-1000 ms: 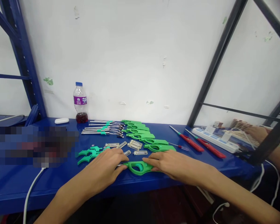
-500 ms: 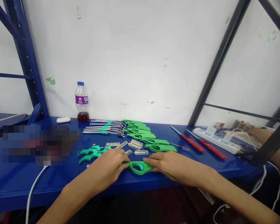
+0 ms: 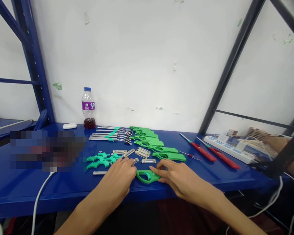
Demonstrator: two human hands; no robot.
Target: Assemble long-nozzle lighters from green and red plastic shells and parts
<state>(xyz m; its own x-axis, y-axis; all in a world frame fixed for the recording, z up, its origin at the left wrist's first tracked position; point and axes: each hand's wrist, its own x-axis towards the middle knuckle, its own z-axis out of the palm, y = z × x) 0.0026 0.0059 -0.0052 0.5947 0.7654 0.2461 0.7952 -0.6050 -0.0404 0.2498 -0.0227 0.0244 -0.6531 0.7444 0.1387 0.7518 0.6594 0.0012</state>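
Near the table's front edge lies a green lighter casing (image 3: pixel 154 176) with a teal trigger (image 3: pixel 147 176) set in its loop. My left hand (image 3: pixel 120 176) is closed over the casing's narrow front end; its fingertips partly hide that end. A metal tube (image 3: pixel 99 173) pokes out to the left from under this hand. My right hand (image 3: pixel 181 178) pinches the casing's rear end between thumb and bent fingers. Just behind my hands lie several clear fuel tanks (image 3: pixel 148 161), and loose teal triggers (image 3: pixel 98 160) are piled to the left.
Several green casings (image 3: pixel 169 156) form a diagonal row behind. Metal tubes with wires (image 3: pixel 103 139) lie at the back left. Two red lighters (image 3: pixel 203 151), a thin screwdriver (image 3: pixel 194 157) and a white power strip (image 3: pixel 229 149) lie right. A bottle (image 3: pixel 89 112) stands by the wall.
My left fingers have moved further over the casing's front end, and more of the metal tube shows at left. My right fingers have arched up on the rear end. The view has shifted slightly.
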